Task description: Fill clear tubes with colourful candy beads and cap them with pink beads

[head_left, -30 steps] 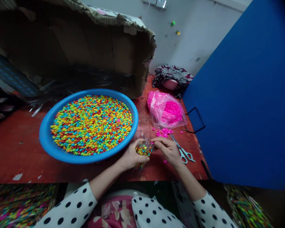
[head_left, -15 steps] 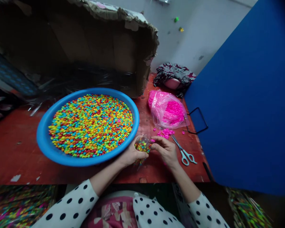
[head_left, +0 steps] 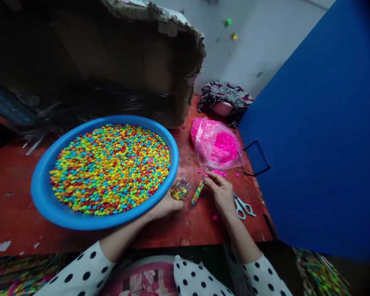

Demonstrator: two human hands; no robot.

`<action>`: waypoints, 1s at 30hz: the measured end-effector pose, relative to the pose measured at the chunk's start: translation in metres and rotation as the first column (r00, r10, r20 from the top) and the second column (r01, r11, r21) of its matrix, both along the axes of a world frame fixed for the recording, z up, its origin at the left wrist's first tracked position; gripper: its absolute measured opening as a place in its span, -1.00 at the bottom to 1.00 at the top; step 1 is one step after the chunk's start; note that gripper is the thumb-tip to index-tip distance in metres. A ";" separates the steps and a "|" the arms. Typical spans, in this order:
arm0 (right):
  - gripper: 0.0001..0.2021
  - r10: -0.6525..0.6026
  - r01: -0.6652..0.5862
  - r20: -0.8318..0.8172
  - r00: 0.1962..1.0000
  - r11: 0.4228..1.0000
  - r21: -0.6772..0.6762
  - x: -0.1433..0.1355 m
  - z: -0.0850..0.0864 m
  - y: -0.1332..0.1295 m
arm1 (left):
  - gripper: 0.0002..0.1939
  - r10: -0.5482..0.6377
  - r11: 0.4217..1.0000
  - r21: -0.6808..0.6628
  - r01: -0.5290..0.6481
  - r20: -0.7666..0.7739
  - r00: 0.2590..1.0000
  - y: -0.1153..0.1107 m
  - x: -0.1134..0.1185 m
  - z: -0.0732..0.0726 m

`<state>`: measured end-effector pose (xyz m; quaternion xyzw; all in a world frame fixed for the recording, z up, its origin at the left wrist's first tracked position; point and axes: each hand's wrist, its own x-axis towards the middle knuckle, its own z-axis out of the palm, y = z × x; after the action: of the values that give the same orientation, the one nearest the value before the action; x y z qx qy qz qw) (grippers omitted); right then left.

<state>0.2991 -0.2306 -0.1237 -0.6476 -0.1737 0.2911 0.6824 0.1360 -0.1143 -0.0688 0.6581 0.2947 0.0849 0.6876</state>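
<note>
My left hand point(head_left: 165, 205) is wrapped round a clear container point(head_left: 179, 192) partly filled with multicoloured candies, beside the rim of a blue basin point(head_left: 103, 221). Between thumb and fingers, my right hand point(head_left: 221, 193) pinches the upper end of a slim clear tube point(head_left: 197, 192) of the same candies, which hangs at a slant. Small pink pieces point(head_left: 218, 173) lie just beyond my right hand. Light-coloured scissors point(head_left: 245, 206) rest right of it, their blades mostly hidden behind the hand. Multicoloured candies point(head_left: 111, 168) fill the basin.
An open plastic bag of pink pieces point(head_left: 223, 146) lies behind my right hand. A cloth-covered bundle point(head_left: 225, 98) sits at the back. A large torn cardboard box point(head_left: 160, 61) stands behind the basin. On the right are a blue panel point(head_left: 314, 135) and a black wire handle point(head_left: 259, 158).
My hands have moved apart. The candy tube has come away from the container and hangs from my right hand. My left hand has shifted left with the container, and the view has shifted slightly.
</note>
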 end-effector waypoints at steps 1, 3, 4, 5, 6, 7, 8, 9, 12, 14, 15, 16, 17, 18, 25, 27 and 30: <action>-0.63 0.054 -0.053 0.037 0.998 0.998 -0.042 0.003 -0.002 -0.002 | -0.39 0.012 1.000 -0.001 -0.012 -0.002 1.000 0.001 -0.003 0.001; -0.65 0.152 -0.138 0.113 0.982 0.983 -0.122 0.003 -0.006 -0.001 | -0.38 0.055 0.999 0.003 -0.055 -0.017 0.998 0.006 -0.010 0.005; -0.65 0.194 -0.170 0.154 0.969 0.973 -0.155 0.000 -0.007 0.001 | -0.39 0.075 0.997 0.004 -0.075 -0.036 0.997 0.009 -0.015 0.007; -0.65 0.228 -0.192 0.197 0.954 0.964 -0.183 -0.003 -0.009 0.005 | -0.41 0.087 0.996 0.000 -0.087 -0.061 0.994 0.014 -0.021 0.008; -0.64 0.255 -0.207 0.245 0.935 0.956 -0.207 -0.006 -0.009 0.010 | -0.47 0.089 0.996 -0.006 -0.090 -0.091 0.992 0.019 -0.027 0.010; -0.62 0.281 -0.217 0.299 0.912 0.949 -0.229 -0.009 -0.009 0.016 | -0.54 0.086 0.996 -0.015 -0.089 -0.121 0.989 0.024 -0.033 0.012; -0.62 0.305 -0.223 0.361 0.881 0.942 -0.251 -0.012 -0.008 0.021 | -0.61 0.081 0.996 -0.024 -0.086 -0.146 0.986 0.029 -0.038 0.013; -0.63 0.323 -0.223 0.423 0.847 0.937 -0.269 -0.013 -0.006 0.025 | -0.67 0.080 0.996 -0.025 -0.085 -0.165 0.983 0.033 -0.043 0.015; -0.75 0.347 -0.203 0.567 0.747 0.931 -0.303 -0.009 0.000 0.032 | -0.70 0.161 0.987 0.058 -0.153 -0.197 0.967 0.040 -0.051 0.017; -0.79 0.360 -0.194 0.610 0.706 0.927 -0.322 0.000 0.003 0.032 | -0.64 0.231 0.971 0.108 -0.213 -0.187 0.955 0.040 -0.051 0.017; -0.80 0.373 -0.195 0.624 0.687 0.921 -0.336 0.006 0.003 0.032 | -0.61 0.242 0.969 0.099 -0.227 -0.176 0.954 0.038 -0.050 0.016; -0.81 0.388 -0.198 0.641 0.663 0.916 -0.350 0.011 0.004 0.033 | -0.57 0.240 0.971 0.061 -0.233 -0.160 0.957 0.036 -0.049 0.015; -0.82 0.401 -0.201 0.661 0.635 0.911 -0.360 0.015 0.005 0.034 | -0.53 0.230 0.973 0.000 -0.232 -0.141 0.963 0.033 -0.048 0.013; -0.83 0.409 -0.203 0.682 0.606 0.909 -0.365 0.017 0.006 0.036 | -0.47 0.222 0.970 -0.071 -0.232 -0.123 0.967 0.030 -0.047 0.011; -0.79 0.573 -0.413 0.743 0.345 0.804 -0.428 -0.010 0.010 0.096 | -0.49 0.381 0.869 -0.315 -0.381 -0.064 0.922 0.006 -0.048 0.003; -0.76 0.616 -0.393 0.763 0.196 0.762 -0.515 -0.018 0.009 0.115 | -0.47 0.420 0.838 -0.360 -0.410 -0.054 0.906 0.003 -0.050 0.004; -0.78 0.664 -0.367 0.740 0.109 0.718 -0.591 -0.021 0.006 0.133 | -0.44 0.438 0.821 -0.397 -0.411 -0.025 0.899 0.003 -0.052 0.004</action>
<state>0.2777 -0.0978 -0.1172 -0.6680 -0.7043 0.1086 0.2146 0.0843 -0.1113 -0.0650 0.4214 0.4213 0.1969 0.7786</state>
